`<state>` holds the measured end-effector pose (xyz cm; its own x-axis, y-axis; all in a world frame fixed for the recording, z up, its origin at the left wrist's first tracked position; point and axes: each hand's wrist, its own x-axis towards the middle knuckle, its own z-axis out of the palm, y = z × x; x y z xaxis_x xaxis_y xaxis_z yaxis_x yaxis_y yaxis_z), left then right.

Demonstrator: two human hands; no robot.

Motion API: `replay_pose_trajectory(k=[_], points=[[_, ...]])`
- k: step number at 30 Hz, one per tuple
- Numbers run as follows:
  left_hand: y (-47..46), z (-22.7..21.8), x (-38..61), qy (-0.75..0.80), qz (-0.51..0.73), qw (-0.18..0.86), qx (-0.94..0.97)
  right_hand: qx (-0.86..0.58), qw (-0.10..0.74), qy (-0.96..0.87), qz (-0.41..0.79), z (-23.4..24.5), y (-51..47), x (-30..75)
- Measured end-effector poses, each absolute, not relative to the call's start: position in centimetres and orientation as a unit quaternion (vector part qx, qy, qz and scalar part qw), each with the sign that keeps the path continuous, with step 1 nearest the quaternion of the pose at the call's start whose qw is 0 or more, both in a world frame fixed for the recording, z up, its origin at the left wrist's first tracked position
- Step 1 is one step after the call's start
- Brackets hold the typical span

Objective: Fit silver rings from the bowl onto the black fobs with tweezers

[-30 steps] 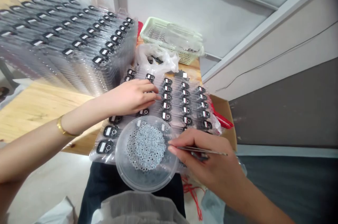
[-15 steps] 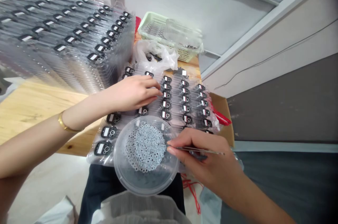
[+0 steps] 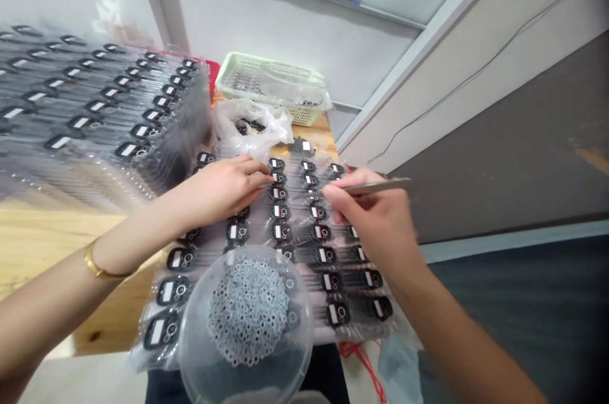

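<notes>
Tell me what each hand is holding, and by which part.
The right hand pinches tweezers by their front half, between thumb and fingers. The left hand holds nothing; its fingers rest on the plastic packs.

Pale wooden table — stacked clear packs of black parts, a white plastic bag, a green plastic basket

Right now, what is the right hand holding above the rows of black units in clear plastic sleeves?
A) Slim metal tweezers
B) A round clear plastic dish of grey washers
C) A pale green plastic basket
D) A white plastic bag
A. The right hand grips slim metal tweezers, their tips pointing left over the black units in clear plastic sleeves.
</notes>
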<state>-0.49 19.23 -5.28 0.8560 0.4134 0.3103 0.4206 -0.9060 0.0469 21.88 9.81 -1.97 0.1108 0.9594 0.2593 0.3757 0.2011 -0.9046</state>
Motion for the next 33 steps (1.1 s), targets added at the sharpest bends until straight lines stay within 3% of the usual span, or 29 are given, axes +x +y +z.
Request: replay_pose_trajectory(k=[8, 33], points=[[19.1, -6.0, 0.2, -0.205, -0.127, -0.040, -0.970, -0.573, 0.439, -0.633, 0.278, -6.1, 13.1, 21.8], [19.2, -6.6, 1.1, -0.169, -0.094, -0.014, -0.981, -0.585, 0.401, -0.657, 0.255, -6.5, 13.1, 21.7]])
